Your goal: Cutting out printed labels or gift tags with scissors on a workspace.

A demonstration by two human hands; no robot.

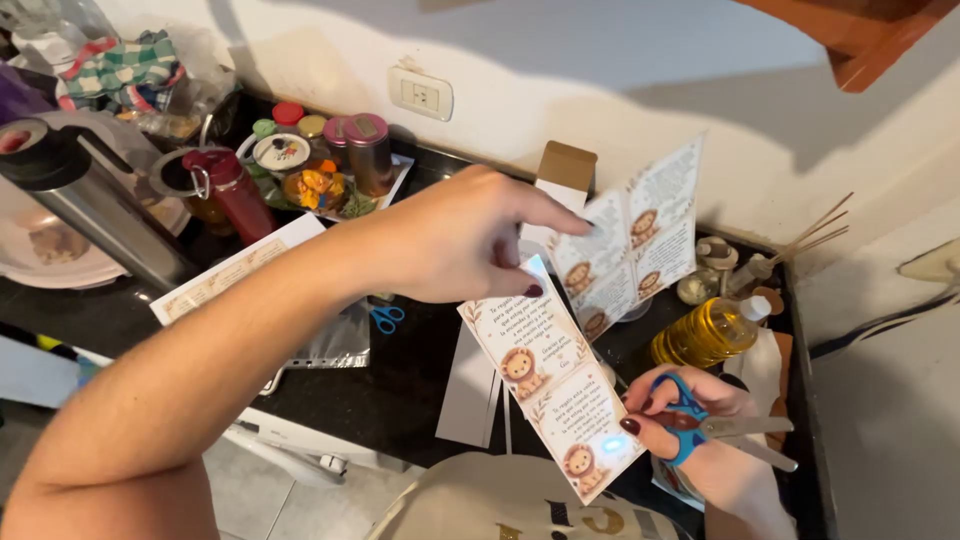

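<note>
**Printed lion cards, scissors and hands at a dark counter**

Item one: our left hand [470, 240], forearm stretched across the view, fingers drawn together in a pinch on the upper end of a strip of printed cards [550, 375]. The strip carries small lion pictures and blocks of text, and hangs slanting from that pinch down toward the lower middle of the view, above the black counter [400, 390].

Item two: our right hand [680, 410], low at the right, closed through the blue handles of a pair of scissors [720, 428]. The blades point right, slightly parted. A fingertip of this hand lies just beside the lower edge of the strip; we cannot tell whether it touches.

Item three: a second sheet of lion cards [640, 235], standing tilted just beyond the left fingertips, near the wall.

Item four, right side: a bottle of yellow oil [705, 332] lying near a small jar of wooden sticks [760, 265].

Item five, far side: a cluster of small lidded jars [330, 155], a red flask [235, 190], and a dark metal cylinder [90, 200] at left.

Item six: a small blue-handled pair of scissors [385, 318] on the counter beneath our forearm, beside a clear plastic sleeve [335, 345]. Narrow white paper offcuts [470, 385] lie next to the strip.
</note>
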